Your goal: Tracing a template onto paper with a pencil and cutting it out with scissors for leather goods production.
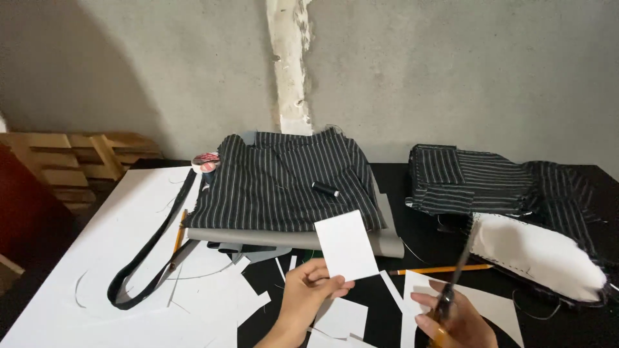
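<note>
My left hand (311, 294) pinches the lower edge of a small white paper rectangle (347, 245) and holds it up over the black table (419, 248). My right hand (454, 319) grips a pair of scissors (455, 277) with orange handles; the blades are blurred and point up and away, to the right of the paper. Several white paper offcuts (340, 318) lie on the table under both hands.
A folded pile of dark striped fabric (284, 180) with a black thread spool (325, 189) sits behind, over grey sheets (290, 238). More striped pieces (490, 180) and a white-lined piece (538, 254) lie right. Two pencils (442, 269), a large white sheet (109, 258), a black strap (151, 248).
</note>
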